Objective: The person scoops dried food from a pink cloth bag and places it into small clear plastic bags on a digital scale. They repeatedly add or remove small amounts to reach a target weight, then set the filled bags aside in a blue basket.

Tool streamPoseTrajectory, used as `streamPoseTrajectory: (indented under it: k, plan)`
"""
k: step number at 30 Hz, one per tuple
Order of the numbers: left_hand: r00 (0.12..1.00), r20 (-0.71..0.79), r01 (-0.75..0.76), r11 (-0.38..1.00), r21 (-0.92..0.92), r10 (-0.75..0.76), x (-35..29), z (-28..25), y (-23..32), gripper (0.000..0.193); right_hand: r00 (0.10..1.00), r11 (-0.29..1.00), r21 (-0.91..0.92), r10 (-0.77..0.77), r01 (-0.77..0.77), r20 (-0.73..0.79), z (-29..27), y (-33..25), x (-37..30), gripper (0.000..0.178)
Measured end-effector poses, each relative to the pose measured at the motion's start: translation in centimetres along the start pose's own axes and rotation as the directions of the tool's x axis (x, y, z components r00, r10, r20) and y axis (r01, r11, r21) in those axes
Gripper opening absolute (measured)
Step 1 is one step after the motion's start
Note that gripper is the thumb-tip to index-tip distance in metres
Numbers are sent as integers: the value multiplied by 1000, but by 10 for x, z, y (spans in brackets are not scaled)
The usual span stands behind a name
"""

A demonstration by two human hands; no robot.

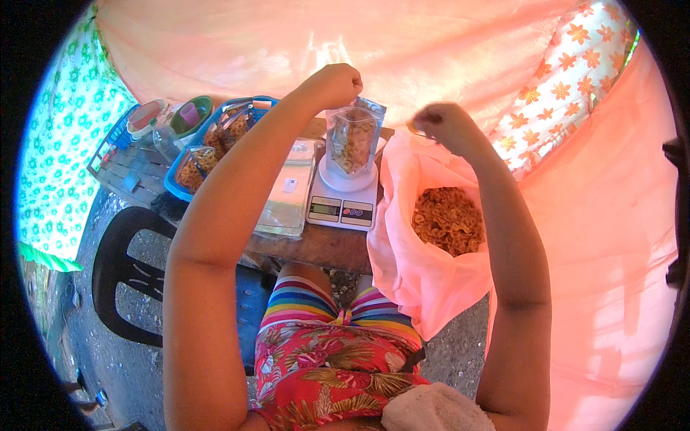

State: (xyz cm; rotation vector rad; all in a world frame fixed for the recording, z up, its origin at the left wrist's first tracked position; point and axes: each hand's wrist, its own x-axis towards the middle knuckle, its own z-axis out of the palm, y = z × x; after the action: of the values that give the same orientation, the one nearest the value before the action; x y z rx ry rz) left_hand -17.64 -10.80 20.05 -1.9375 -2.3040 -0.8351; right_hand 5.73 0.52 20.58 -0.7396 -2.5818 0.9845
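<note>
You look partway through the work: filled bags (192,169) sit in the blue basket (172,188) on your left, and the clear pouch (352,144) stands upright on the white scale (363,188) in front of you. That pouch holds chips through much of its height, so its filling seems well along, though you can't be sure from here whether its top is sealed. Plenty is left, by the look of it: loose chips (449,219) lie in the pink cloth (406,287) on your right, and a flat stack of packets (284,212) rests on the tabletop (305,248) beside the scale.

Your left hand (338,85) is curled at the pouch's top edge; whether it pinches the rim cannot be told. Your right hand (447,128) is bent over the near side of the chips' cloth, fingers drawn in, perhaps around a chip, but that is unclear.

Count one scale, one pouch on it and one cloth of loose chips. You have at least two filled bags; they overlap too much for an exact number, as do the stacked packets.
</note>
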Motion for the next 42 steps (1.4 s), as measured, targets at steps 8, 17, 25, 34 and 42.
streamPoseTrajectory:
  k: [8,17,25,34,42]
  plan:
    - [998,-58,3,999,39,-1,-9,-12,-2,25,967,924,-301,-255,235,-27,28,-60,83,19]
    - [897,-442,-93,971,-218,-13,-32,-26,18,18,927,869,-325,-364,374,95,44,-60,95,19]
    - [836,-540,-190,874,-448,-95,-70,-14,63,14,904,877,-287,-421,386,-71,29,-61,61,20]
    - [920,-40,-368,820,-439,391,-167,113,135,27,901,803,-590,193,82,389,16,54,-75,26]
    - [924,-47,-377,879,-292,380,-185,161,146,29,912,716,-642,19,274,410,45,141,-128,34]
